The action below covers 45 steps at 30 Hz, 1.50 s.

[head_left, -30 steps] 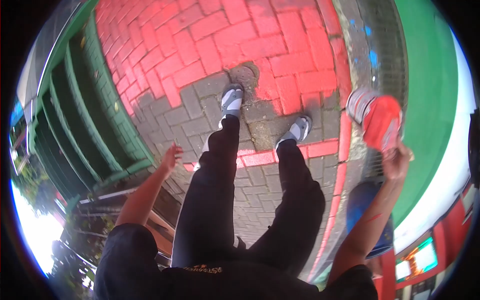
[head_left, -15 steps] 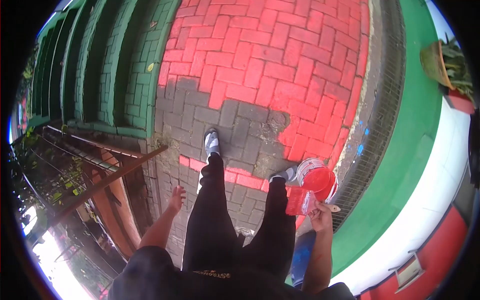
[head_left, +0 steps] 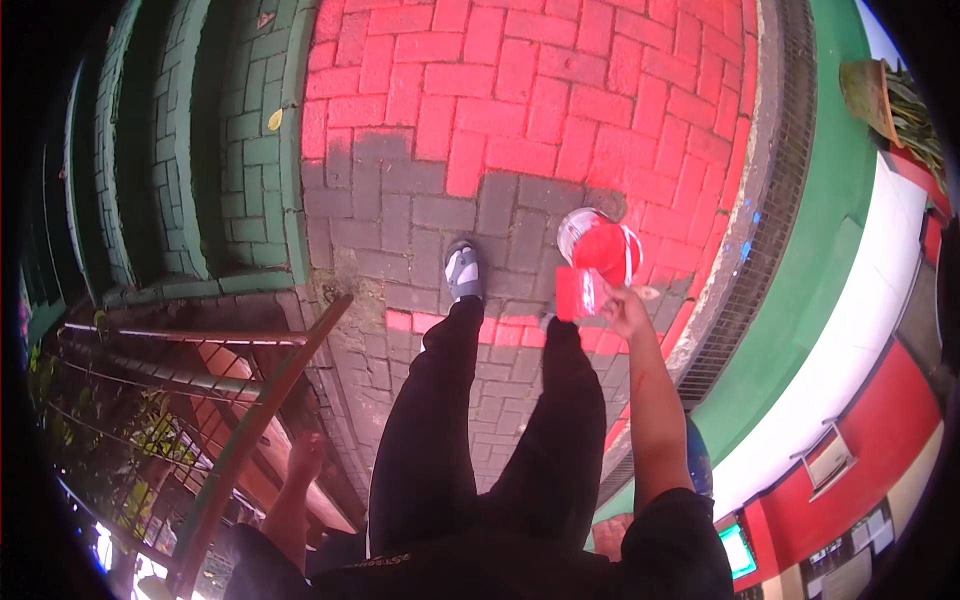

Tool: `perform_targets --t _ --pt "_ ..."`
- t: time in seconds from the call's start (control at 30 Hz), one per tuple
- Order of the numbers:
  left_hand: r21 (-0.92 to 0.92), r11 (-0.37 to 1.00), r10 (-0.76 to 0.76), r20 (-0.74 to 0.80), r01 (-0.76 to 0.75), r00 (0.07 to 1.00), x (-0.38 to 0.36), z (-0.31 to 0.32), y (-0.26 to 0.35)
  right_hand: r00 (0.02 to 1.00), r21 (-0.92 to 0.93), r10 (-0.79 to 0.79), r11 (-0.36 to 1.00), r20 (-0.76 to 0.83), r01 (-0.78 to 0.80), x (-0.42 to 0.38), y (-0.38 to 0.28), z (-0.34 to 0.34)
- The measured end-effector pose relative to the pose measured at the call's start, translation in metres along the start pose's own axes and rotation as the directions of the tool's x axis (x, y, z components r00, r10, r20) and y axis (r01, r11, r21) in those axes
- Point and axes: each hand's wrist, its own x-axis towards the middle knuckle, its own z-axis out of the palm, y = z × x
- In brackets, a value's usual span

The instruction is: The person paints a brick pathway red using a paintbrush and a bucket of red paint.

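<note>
My right hand (head_left: 628,312) is closed on a wide paintbrush (head_left: 577,294), its broad head coated in red with a pale streak. Just beyond the brush is a bucket of red paint (head_left: 607,248), with white showing on its outside and a handle along its right side. The brush head overlaps the near side of the bucket and my right shoe in this view. My left hand (head_left: 306,458) hangs low on the left beside a rusty metal railing (head_left: 262,410), its fingers blurred.
Red-painted paving bricks (head_left: 540,75) spread ahead, bordering dark bricks (head_left: 395,220) around my feet. Green steps (head_left: 250,165) rise at left. A drain grate (head_left: 765,230) runs along the right, beside a green strip and a potted plant (head_left: 910,120).
The bucket now sits farther forward and left on the paving. My right hand has moved forward with the brush. My left hand has dropped back toward the railing, and the view has shifted.
</note>
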Motion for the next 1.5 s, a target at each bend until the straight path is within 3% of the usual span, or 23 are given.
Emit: perform_targets --t 0.13,0.23,0.3,0.33,0.37,0.6,0.67,0.7,0.77,0.8,0.87,0.9,0.93,1.0,1.03,1.1,1.13,1.23,1.27,1.3,1.33,1.37,1.5 --pt "0.266 0.964 -0.015 -0.015 0.018 1.0 -0.027 -0.014 -0.054 0.994 -0.183 0.087 0.978 -0.06 -0.097 0.068 0.021 0.041" --pt "0.244 0.97 0.013 -0.002 -0.012 1.0 -0.045 0.018 -0.078 0.994 -0.029 0.111 0.994 0.023 -0.11 0.112 0.044 0.053" --pt "0.014 0.997 -0.081 -0.008 0.081 0.997 -0.055 0.041 -0.073 0.996 0.033 0.089 0.995 0.02 -0.09 0.129 0.055 0.068" --pt "0.038 0.987 -0.16 0.129 0.157 0.979 -0.057 0.039 -0.058 0.997 0.066 0.071 0.995 0.012 -0.072 0.13 0.06 0.074" --pt "-0.112 0.99 -0.063 0.229 0.09 0.971 -0.057 0.032 -0.038 0.999 0.043 0.042 0.998 0.012 -0.043 0.13 0.063 0.081" --pt "-0.343 0.903 -0.156 0.297 0.257 0.942 0.02 0.009 -0.026 0.984 0.296 -0.111 0.944 -0.137 0.148 0.131 0.063 0.075" --pt "-0.162 0.987 0.04 0.136 -0.018 0.99 0.07 -0.009 -0.027 0.838 0.294 -0.285 0.843 -0.466 0.45 0.125 0.059 0.082" --pt "-0.198 0.98 0.048 0.124 -0.023 0.991 0.09 -0.02 -0.025 0.832 0.296 -0.282 0.84 -0.478 0.455 0.121 0.054 0.085" --pt "-0.171 0.977 0.135 0.029 -0.128 0.99 0.127 -0.045 -0.014 0.614 -0.199 -0.593 0.784 -0.522 0.588 0.116 0.047 0.091" --pt "-0.161 0.978 0.142 0.038 -0.134 0.989 0.146 -0.055 -0.025 0.608 -0.196 -0.587 0.786 -0.534 0.587 0.118 0.045 0.098" --pt "-0.537 0.844 0.102 0.151 -0.005 0.983 0.177 -0.075 -0.048 0.33 -0.608 -0.876 0.482 -0.352 0.631 0.128 0.048 0.108" --pt "-0.62 0.78 0.039 0.18 0.083 0.983 0.206 -0.065 -0.099 0.332 -0.665 -0.879 0.476 -0.341 0.576 0.134 0.048 0.109" --pt "-0.508 0.859 0.043 0.195 0.063 0.98 0.219 -0.079 -0.09 0.325 -0.67 -0.884 0.466 -0.336 0.577 0.141 0.044 0.115" --pt "-0.188 0.98 -0.012 0.245 0.06 0.97 0.268 -0.089 -0.109 0.492 -0.556 -0.813 0.575 -0.311 0.6 0.155 0.051 0.133" --pt "-0.201 0.978 -0.011 0.23 0.058 0.973 0.287 -0.084 -0.108 0.447 -0.41 -0.859 0.512 -0.249 0.755 0.203 0.077 0.097" --pt "-0.349 0.932 -0.06 0.128 0.101 0.99 0.332 -0.072 -0.098 0.425 -0.695 -0.887 0.42 -0.179 0.583 0.207 0.079 0.11" --pt "-0.416 0.902 -0.092 0.082 0.118 0.992 0.339 -0.073 -0.124 0.401 -0.753 -0.91 0.337 -0.107 0.565 0.212 0.086 0.107" --pt "-0.584 0.804 -0.19 -0.075 0.111 0.979 0.425 -0.047 -0.053 0.394 -0.812 -0.917 0.177 0.07 0.556 0.226 0.093 0.09" --pt "-0.627 0.774 -0.218 -0.129 0.091 0.967 0.45 -0.057 -0.054 0.349 -0.869 -0.906 -0.041 0.24 0.492 0.22 0.09 0.095" --pt "-0.681 0.729 -0.251 -0.178 0.065 0.952 0.474 -0.057 -0.053 0.384 -0.865 -0.909 0.056 0.162 0.499 0.225 0.097 0.089" --pt "-0.736 0.676 -0.279 -0.218 0.03 0.935 0.5 -0.053 -0.05 0.338 -0.869 -0.905 -0.063 0.257 0.491 0.235 0.1 0.074" --pt "-0.782 0.623 -0.301 -0.247 -0.006 0.921 0.529 -0.049 -0.047 0.466 -0.891 -0.876 0.107 0.126 0.441 0.224 0.092 0.096" --pt "-0.916 0.391 -0.332 -0.236 -0.094 0.914 0.651 0.003 -0.027 0.581 -0.916 -0.814 0.241 -0.011 0.32 0.224 0.081 0.104"
